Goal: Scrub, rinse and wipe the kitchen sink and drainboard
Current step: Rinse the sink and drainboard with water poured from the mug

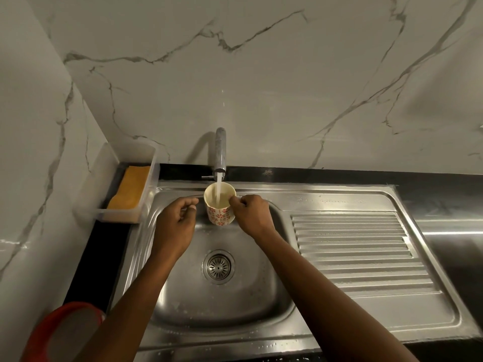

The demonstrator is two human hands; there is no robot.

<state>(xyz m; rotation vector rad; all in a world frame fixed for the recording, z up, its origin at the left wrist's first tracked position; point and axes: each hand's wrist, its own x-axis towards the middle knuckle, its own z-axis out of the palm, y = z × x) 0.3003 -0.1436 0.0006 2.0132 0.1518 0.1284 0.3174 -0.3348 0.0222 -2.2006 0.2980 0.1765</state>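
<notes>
Setting: white marble-veined wall point(261, 74) behind a black counter point(313, 173) with a stainless steel sink set into it
Right hand point(252, 214): curled round the right side of a patterned mug point(219, 212), fingertips at the rim; the handle is hidden behind the hand
Left hand point(177, 223): fingers loosely curled, holding nothing, just beside the mug and not touching it
Mug: upright over the back of the sink basin point(227, 304), directly under the tap point(220, 150)
Water point(219, 186): running from the tap straight into the mug, which looks partly full
Basin: wet, with droplets round the drain strainer point(218, 266)
Drainboard point(352, 246): to the right of the basin, ribbed, with scattered droplets along its back edge
Sponge point(130, 188): yellow, lying in a translucent holder point(125, 218) left of the tap
Red-rimmed object point(65, 333): bottom left corner, too cropped to name
Step in hand: probably the rinse, filling the mug to carry water where the tap cannot reach
Next move: likely tip the mug over the drainboard or the basin walls, keeping it level on the way so nothing spills onto the counter
</notes>
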